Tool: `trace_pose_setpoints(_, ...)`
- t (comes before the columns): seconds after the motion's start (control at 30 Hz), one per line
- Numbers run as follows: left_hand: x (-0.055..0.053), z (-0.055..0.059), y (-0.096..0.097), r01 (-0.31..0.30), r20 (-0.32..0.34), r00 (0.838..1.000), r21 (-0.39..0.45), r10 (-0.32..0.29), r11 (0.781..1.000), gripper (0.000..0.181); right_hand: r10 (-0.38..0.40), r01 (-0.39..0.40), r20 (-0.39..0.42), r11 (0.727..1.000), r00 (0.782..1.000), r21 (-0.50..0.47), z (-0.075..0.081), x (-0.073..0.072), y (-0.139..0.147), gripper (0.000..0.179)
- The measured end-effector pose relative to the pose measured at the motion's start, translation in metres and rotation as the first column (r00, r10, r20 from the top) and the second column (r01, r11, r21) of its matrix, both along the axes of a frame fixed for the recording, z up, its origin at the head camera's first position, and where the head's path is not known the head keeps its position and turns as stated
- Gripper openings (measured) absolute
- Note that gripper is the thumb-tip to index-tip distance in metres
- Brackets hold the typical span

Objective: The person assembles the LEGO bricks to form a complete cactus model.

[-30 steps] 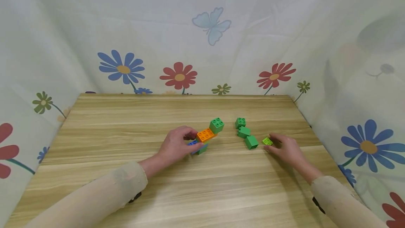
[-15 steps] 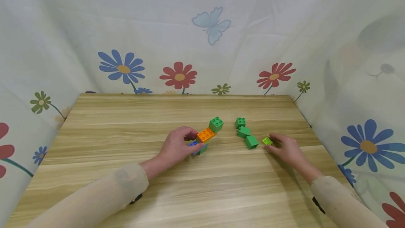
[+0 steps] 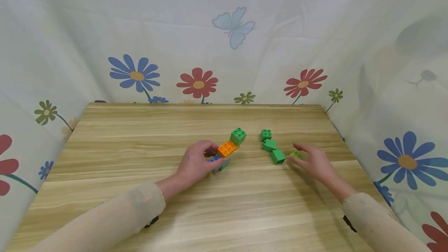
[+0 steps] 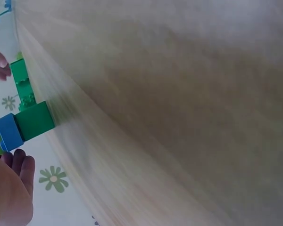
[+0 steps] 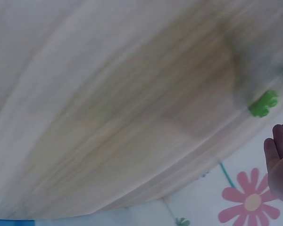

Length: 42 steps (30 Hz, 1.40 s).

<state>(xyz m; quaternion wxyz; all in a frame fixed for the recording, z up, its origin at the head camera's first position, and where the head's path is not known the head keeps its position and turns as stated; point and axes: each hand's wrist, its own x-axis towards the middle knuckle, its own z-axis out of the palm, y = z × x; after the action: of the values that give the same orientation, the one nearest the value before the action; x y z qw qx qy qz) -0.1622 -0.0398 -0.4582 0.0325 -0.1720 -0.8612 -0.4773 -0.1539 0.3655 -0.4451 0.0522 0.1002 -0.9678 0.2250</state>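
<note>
My left hand grips a stepped stack of toy building bricks at the middle of the table. An orange brick is near its top, with a green brick jutting up at the far end. Lower down, a blue brick sits over another green brick; a bit of lime shows between blue and orange. To the right, my right hand hovers with thumb and fingers spread over a small lime-green brick. That brick lies on the table, apart from the fingers in the right wrist view.
Three green bricks lie in a slanting row between the hands, close together. The wood-grain table runs back to a flower-printed cloth, which also hangs at both sides.
My right hand's thumb and fingers have spread apart and shifted slightly left over the lime-green brick. The stack in my left hand has tilted a little, its top green brick shifting slightly left.
</note>
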Motion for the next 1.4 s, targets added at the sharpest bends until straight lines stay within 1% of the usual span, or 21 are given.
trace_pose_setpoints(0.13, 0.003, 0.000, 0.003, -0.025, -0.005, 1.000, 0.001, 0.025, 1.000, 0.030, 0.029, -0.029, -0.016, 1.000, 0.999, -0.007, 0.005, -0.001, -0.013, 0.059)
trace_pose_setpoints(0.27, 0.006, 0.001, 0.006, -0.049, 0.007, 0.999, 0.018, 0.049, 0.999, 0.030, 0.072, -0.073, -0.031, 0.997, 0.997, -0.032, 0.011, -0.002, -0.030, 0.060)
trace_pose_setpoints(0.5, 0.012, 0.001, 0.010, -0.088, 0.013, 0.996, 0.016, 0.088, 0.996, 0.030, 0.132, -0.133, -0.016, 0.985, 0.991, -0.111, 0.024, -0.009, -0.064, 0.060)
trace_pose_setpoints(0.63, 0.014, 0.001, 0.011, -0.103, 0.006, 0.995, 0.013, 0.103, 0.995, 0.031, 0.165, -0.162, -0.001, 0.969, 0.986, -0.186, 0.030, -0.015, -0.083, 0.058)
trace_pose_setpoints(0.77, 0.015, 0.001, 0.012, -0.111, 0.006, 0.994, 0.011, 0.111, 0.994, 0.031, 0.198, -0.191, 0.005, 0.950, 0.980, -0.246, 0.035, -0.020, -0.102, 0.060)
trace_pose_setpoints(0.93, 0.016, 0.000, 0.013, -0.115, 0.000, 0.993, 0.010, 0.115, 0.993, 0.031, 0.236, -0.230, -0.011, 0.931, 0.972, -0.283, 0.039, -0.025, -0.124, 0.060)
trace_pose_setpoints(1.13, 0.016, -0.001, 0.014, -0.110, -0.025, 0.994, 0.013, 0.110, 0.994, 0.031, 0.252, -0.249, -0.029, 0.921, 0.967, -0.298, 0.040, -0.030, -0.141, 0.058)
trace_pose_setpoints(1.27, 0.016, -0.001, 0.015, -0.103, -0.042, 0.994, 0.002, 0.103, 0.995, 0.032, 0.257, -0.261, -0.057, 0.916, 0.965, -0.305, 0.041, -0.033, -0.149, 0.052)
trace_pose_setpoints(1.4, 0.017, -0.002, 0.017, -0.104, -0.045, 0.994, -0.002, 0.104, 0.995, 0.033, 0.250, -0.259, -0.069, 0.912, 0.966, -0.319, 0.041, -0.035, -0.154, 0.045)
